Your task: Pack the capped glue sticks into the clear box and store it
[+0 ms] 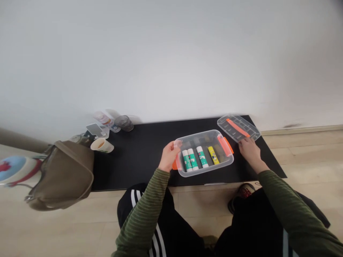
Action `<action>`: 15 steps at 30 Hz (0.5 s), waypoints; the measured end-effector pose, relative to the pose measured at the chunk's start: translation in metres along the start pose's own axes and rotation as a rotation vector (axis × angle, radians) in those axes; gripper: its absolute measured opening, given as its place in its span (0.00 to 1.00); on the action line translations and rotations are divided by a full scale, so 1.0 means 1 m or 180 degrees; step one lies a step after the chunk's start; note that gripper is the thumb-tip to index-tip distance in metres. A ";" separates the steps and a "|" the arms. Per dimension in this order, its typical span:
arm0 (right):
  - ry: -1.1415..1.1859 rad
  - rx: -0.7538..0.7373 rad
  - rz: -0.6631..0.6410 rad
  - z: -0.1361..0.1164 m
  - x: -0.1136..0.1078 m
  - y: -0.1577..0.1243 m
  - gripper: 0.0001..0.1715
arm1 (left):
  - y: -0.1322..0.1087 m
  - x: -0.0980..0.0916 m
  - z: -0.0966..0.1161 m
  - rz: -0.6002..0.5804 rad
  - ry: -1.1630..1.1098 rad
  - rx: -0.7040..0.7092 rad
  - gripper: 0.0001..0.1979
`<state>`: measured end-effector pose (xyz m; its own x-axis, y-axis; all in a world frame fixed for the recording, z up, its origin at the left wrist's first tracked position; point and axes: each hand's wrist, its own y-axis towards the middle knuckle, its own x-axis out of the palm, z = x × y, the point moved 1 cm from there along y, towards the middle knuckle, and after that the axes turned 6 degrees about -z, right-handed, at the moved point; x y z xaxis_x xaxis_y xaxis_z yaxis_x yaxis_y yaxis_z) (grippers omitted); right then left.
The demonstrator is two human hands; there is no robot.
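Observation:
A clear plastic box (198, 134) with orange side latches sits on the black table, its top uncovered. Inside lie three green-and-white glue sticks (192, 160) and one yellow glue stick (213, 155), side by side. My left hand (168, 156) grips the box's left end, thumb over the rim. To the right, the box's clear lid (245, 123) with an orange handle (237, 127) rests on the table near the wall. My right hand (249, 151) has its fingers closed at the lid's near edge; the fingertips are partly hidden.
On the left of the black table (142, 153) stand a paper cup (105, 146) holding an orange-brown liquid, a dark glass (125, 123) and a pink-and-white bottle (105, 119). A brown bag (66, 175) leans over the left end. The white wall borders the back; my legs are in front.

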<state>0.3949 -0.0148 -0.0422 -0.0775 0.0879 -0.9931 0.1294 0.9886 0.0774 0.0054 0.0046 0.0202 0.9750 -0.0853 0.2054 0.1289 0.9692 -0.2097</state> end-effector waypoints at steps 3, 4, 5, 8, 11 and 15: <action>0.0060 -0.0105 0.0175 -0.002 -0.002 0.000 0.14 | -0.003 0.002 0.004 0.0019 0.0076 -0.0031 0.19; 0.0101 -0.0167 0.0244 -0.003 -0.004 -0.001 0.14 | -0.003 0.002 0.005 0.0029 0.0103 -0.0041 0.18; 0.0142 -0.0226 0.0324 -0.005 -0.006 -0.001 0.13 | -0.003 0.003 0.005 0.0037 0.0125 -0.0048 0.18; 0.0174 -0.0338 0.0632 -0.012 -0.016 -0.006 0.12 | -0.003 0.002 0.005 0.0040 0.0139 -0.0044 0.19; 0.0159 -0.0311 0.0946 -0.018 -0.030 -0.012 0.08 | -0.002 0.001 0.003 0.0016 0.0073 -0.0035 0.21; 0.0421 -0.0310 0.1132 -0.018 -0.046 -0.020 0.04 | -0.001 0.000 0.002 -0.0029 0.0012 -0.0043 0.22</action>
<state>0.3779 -0.0360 0.0032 -0.1724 0.4358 -0.8834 0.0773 0.9000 0.4289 0.0050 0.0043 0.0220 0.9744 -0.0948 0.2037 0.1401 0.9653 -0.2206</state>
